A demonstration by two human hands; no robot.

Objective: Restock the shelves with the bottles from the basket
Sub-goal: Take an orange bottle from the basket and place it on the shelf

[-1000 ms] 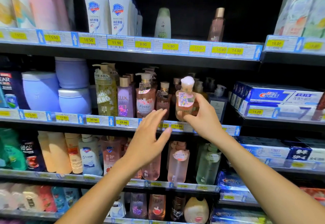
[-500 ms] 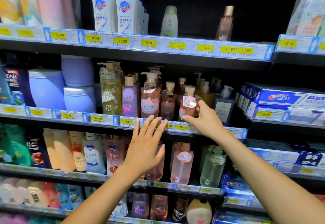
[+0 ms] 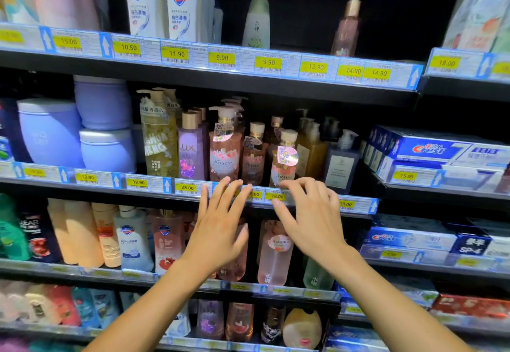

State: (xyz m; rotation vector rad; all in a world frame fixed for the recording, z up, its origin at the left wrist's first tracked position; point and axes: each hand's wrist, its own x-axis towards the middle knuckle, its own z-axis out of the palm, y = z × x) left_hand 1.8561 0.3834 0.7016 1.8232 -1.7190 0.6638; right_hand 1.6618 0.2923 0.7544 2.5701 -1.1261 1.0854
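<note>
Left hand spread, right hand loosely curled, both empty, over price strip of stocked shelf.

- Standing as a Kustie bottle row on the middle shelf, right of the Lux bottle.
- Flanking it with tubs left, Crest boxes right.
- Holding left hand and right hand before its edge.

The pink bottle at the front edge of the middle shelf is showing clear glossy plastic, its round sticker glinting iridescent (foil, seemingly). The lilac tubs are looking matt and smooth; the toothpaste boxes are shining as glossy card.
</note>
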